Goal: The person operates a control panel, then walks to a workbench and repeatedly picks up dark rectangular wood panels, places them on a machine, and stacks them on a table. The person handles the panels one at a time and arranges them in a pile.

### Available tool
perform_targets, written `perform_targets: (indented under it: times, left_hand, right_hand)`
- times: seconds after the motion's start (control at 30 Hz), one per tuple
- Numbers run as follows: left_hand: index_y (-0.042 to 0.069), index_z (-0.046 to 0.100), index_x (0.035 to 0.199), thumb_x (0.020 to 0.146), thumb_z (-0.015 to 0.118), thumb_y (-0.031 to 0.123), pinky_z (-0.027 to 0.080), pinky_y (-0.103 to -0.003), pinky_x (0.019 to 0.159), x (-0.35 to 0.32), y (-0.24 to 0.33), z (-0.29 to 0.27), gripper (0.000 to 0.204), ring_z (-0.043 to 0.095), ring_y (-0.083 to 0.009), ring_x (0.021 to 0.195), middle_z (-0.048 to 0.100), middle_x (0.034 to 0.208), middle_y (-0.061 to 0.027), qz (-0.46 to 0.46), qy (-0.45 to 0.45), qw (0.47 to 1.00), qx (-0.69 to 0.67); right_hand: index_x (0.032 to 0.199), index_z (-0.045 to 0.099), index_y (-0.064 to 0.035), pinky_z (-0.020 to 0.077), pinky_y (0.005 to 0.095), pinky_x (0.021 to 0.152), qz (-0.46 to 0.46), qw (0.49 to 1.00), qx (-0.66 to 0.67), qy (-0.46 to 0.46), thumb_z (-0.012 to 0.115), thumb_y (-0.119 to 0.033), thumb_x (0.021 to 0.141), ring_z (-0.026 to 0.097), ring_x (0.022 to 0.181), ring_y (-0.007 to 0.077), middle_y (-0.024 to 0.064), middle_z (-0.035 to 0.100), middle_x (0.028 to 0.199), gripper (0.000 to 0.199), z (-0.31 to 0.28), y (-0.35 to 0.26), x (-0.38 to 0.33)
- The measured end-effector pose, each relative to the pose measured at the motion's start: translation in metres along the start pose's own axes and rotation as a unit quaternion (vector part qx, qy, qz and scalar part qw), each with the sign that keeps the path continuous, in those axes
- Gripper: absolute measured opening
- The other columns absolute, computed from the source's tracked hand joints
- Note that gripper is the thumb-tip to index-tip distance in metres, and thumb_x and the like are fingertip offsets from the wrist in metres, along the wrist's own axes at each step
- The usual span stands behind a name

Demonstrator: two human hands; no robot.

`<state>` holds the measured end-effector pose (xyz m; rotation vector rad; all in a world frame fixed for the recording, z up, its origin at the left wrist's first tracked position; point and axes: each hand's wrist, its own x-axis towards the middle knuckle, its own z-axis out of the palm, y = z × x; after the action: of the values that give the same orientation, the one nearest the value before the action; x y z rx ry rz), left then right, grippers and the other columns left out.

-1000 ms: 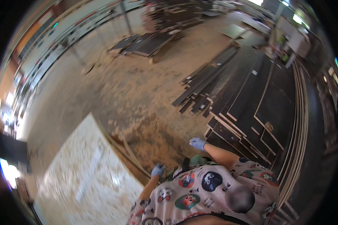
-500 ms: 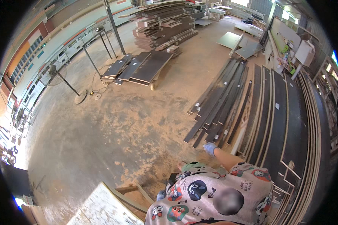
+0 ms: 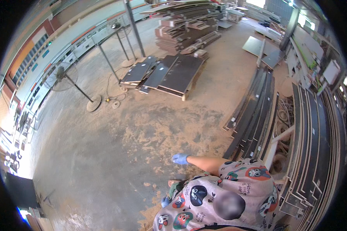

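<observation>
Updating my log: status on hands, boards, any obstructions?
Right hand forward, nothing seen in it. Left hand partly hidden. Dark boards at right. Brown litter on floor.

I stand in a big room with lots of daylight. The brightest spot is the opening (image 3: pixel 29 148) far on the left, so white that things by it look washed out. More light comes from a window (image 3: pixel 256 3) at the top and a small lamp (image 3: pixel 290 3) near it. The floor (image 3: pixel 77 150) looks pale and softly lit. The right hand (image 3: pixel 180 158) is easy to see. A round patch (image 3: pixel 229 205) on the shirt (image 3: pixel 209 181) is all fuzzy. Near the right edge, long boards (image 3: pixel 315 131) look curved. The corners go black, and a bluish glow shows low on the left.
</observation>
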<state>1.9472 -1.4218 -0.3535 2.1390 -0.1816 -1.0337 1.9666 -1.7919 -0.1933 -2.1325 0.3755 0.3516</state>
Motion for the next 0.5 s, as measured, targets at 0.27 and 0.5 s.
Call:
perform_targets:
  times: [0.27, 0.5]
  left_hand:
    - [0.002, 0.06, 0.101, 0.077, 0.056, 0.033, 0.043, -0.036, 0.083, 0.099, 0.073, -0.281, 0.039, 0.057, -0.0299, 0.096, 0.06, 0.1, -0.0193, 0.013, 0.189, 0.982, 0.003]
    - [0.005, 0.055, 0.108, 0.08, 0.056, 0.033, 0.042, -0.034, 0.084, 0.178, 0.118, -0.429, 0.04, 0.056, -0.0282, 0.099, 0.06, 0.104, -0.0152, -0.074, 0.288, 0.944, -0.146]
  right_hand:
    - [0.091, 0.065, -0.01, 0.0474, 0.0414, 0.075, 0.295, 0.94, -0.16, 0.071, 0.053, -0.028, 0.077, 0.06, 0.087, 0.0273, 0.0127, 0.063, 0.092, 0.026, -0.049, 0.078, 0.092]
    - [0.085, 0.066, -0.0083, 0.047, 0.0404, 0.075, 0.24, 0.898, -0.356, -0.1, 0.052, -0.03, 0.076, 0.059, 0.085, 0.0319, 0.0143, 0.063, 0.089, 0.027, -0.101, 0.055, 0.248]
